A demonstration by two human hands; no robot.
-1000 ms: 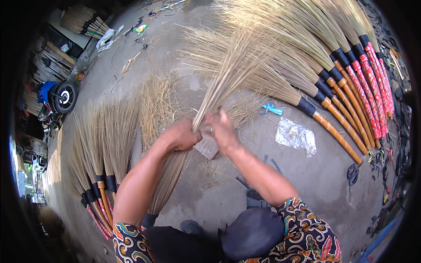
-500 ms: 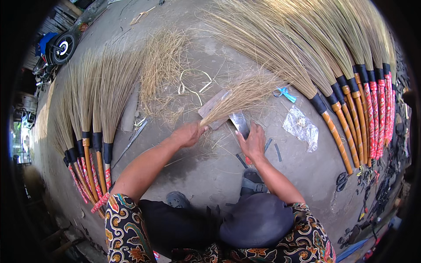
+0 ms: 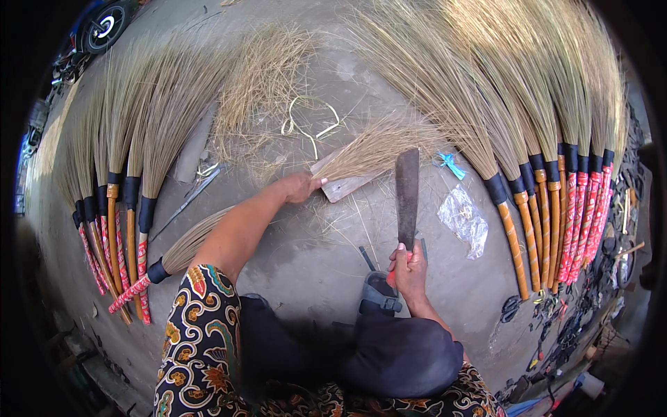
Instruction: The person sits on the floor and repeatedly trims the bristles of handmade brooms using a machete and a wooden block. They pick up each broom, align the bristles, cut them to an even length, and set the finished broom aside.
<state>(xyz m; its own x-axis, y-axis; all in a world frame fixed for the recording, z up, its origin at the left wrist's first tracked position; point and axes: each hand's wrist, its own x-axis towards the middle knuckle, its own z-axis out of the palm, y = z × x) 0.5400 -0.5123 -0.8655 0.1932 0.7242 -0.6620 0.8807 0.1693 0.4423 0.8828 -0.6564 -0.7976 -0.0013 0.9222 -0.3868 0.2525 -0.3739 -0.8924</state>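
My left hand (image 3: 300, 187) is closed round the narrow end of a bundle of dry grass stalks (image 3: 379, 147), which fans out to the right across a wooden block (image 3: 353, 185) on the ground. In my right hand (image 3: 408, 270) is a machete (image 3: 407, 194), gripped by its red handle, with its broad dark blade pointing away from me. The blade stands apart from the stalks, to the right of the block. Beneath my left forearm lies a broom (image 3: 197, 236), partly hidden by the arm.
Finished brooms (image 3: 149, 139) lie in a row at the left, and more brooms (image 3: 517, 208) at the right. Loose stalks (image 3: 267, 80) are heaped beyond my left hand. A clear plastic bag (image 3: 464, 219), a blue ribbon (image 3: 451, 165) and scissors (image 3: 511, 308) lie on the right.
My right hand has drawn the machete back toward me and right, off the block, and turned its blade upright in view. The left hand keeps its hold on the stalks.
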